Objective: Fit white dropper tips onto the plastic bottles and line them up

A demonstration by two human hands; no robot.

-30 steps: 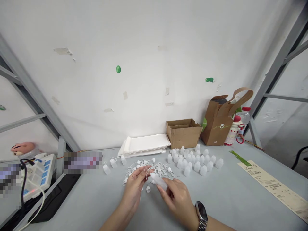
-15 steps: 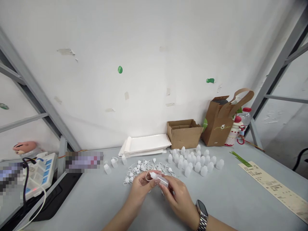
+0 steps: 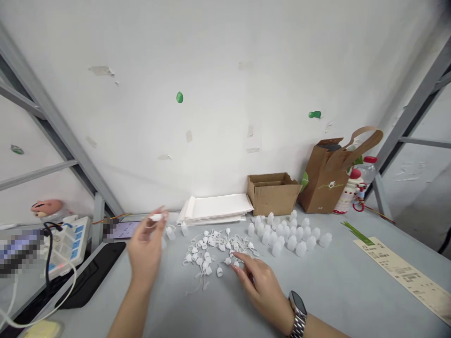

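- Head view, step: judging by the pose, a white-topped piece (image 3: pixel 156 217) is being placed near the desk's (image 3: pixel 197 314) back-left corner, while another loop-strapped cap is about to be picked out of the heap of caps (image 3: pixel 208 271).
- Next move: it seems to call for a gentle release on the left without knocking the standing capped bottles (image 3: pixel 170 233), and a fine pinch on one cap on the right, as the straps look tangled.
- Left hand (image 3: pixel 146 246): raised toward the back edge, fingers up, thumb and fingertips pinching the piece; blur and the hand hide what hangs below its top.
- Right hand (image 3: pixel 259 277): low over the heap's near-right side, palm down, forefinger and thumb a little apart with caps just beside the tips; whether they touch one, I cannot tell.
- Places: caps lie mid-desk; frosted bottles (image 3: pixel 291 242) stand to their right, before the carton (image 3: pixel 275 198) at the back edge; capped bottles stand left, near that edge.
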